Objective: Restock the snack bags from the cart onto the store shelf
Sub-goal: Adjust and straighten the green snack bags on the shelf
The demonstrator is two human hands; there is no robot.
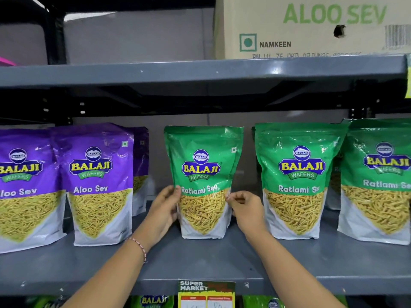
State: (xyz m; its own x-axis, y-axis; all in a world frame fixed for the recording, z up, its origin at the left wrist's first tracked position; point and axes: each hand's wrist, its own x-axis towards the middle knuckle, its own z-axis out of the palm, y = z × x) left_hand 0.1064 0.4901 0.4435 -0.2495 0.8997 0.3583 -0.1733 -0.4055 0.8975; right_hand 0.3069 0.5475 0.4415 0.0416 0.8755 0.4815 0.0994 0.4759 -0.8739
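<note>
Standing upright on the shelf [200, 258], the Ratlami Sev bag [203, 181] sits between both hands: left hand [163, 213] gripping its left edge, right hand [245, 211] pinching its right.

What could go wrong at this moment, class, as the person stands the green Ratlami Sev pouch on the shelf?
1. The green Ratlami Sev pouch is held only by its side edges, left hand and right hand; once released it may tip over.
2. It stands alone with gaps either side, so nothing props it up.
3. The purple Aloo Sev pouch is its left neighbour; sliding leftward could mix the flavours.
</note>
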